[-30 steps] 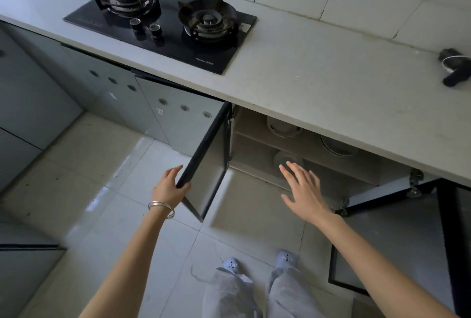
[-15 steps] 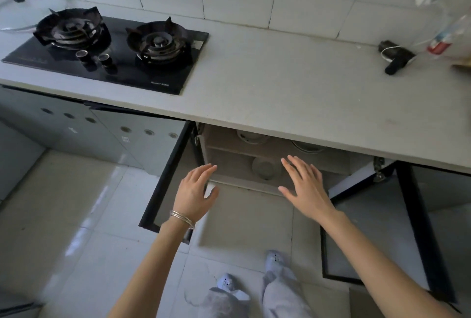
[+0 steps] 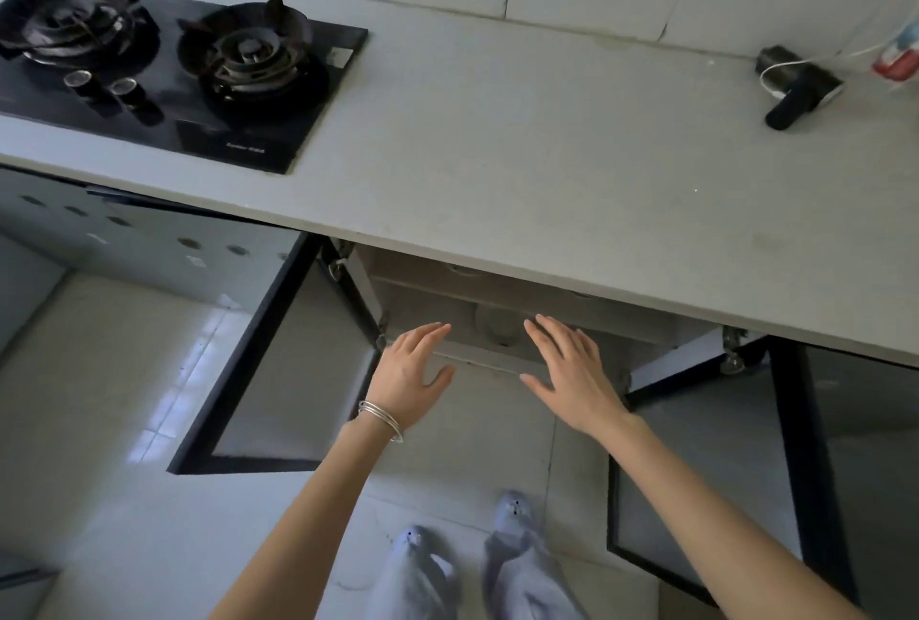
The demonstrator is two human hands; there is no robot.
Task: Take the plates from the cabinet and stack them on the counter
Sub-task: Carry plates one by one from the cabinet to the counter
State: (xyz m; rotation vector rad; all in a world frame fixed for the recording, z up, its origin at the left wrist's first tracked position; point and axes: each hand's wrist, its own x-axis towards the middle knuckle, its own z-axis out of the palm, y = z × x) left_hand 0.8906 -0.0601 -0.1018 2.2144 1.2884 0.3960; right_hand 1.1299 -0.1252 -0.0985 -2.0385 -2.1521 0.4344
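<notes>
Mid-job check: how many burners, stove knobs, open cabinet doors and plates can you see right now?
Burners: 2
Knobs: 2
Open doors: 2
Plates: 1 in view, under the counter
Total: 7

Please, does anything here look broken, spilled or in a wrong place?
Nothing stands out. The cabinet doors are open, which suits the task, and a plate sits inside. The counter shows no spill that I can see. The left hand and right hand are open and hold nothing.
</notes>
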